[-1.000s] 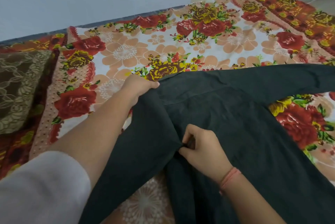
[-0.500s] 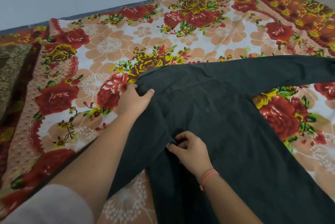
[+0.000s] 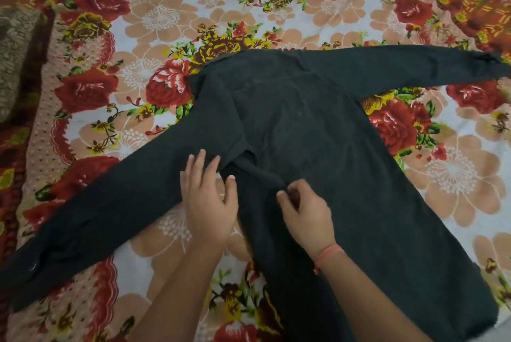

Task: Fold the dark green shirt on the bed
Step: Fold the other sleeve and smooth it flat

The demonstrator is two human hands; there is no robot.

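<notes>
Lying spread across the floral bedsheet (image 3: 171,21), the dark green shirt (image 3: 309,131) fills the middle of the view, its collar end toward 11 o'clock and its hem running off toward 5 o'clock. One long sleeve (image 3: 91,217) stretches toward 8 o'clock, the other sleeve (image 3: 409,68) toward 2 o'clock. The left hand (image 3: 207,198) rests flat with fingers spread, at the underarm where the 8 o'clock sleeve meets the body, fingertips on the cloth. The right hand (image 3: 307,214), just beside it toward 3 o'clock, pinches a small fold of the shirt's side edge between thumb and fingers. A pink thread band (image 3: 329,254) circles the right wrist. A brown patterned pillow (image 3: 13,59) sits at the 9 o'clock edge.
</notes>
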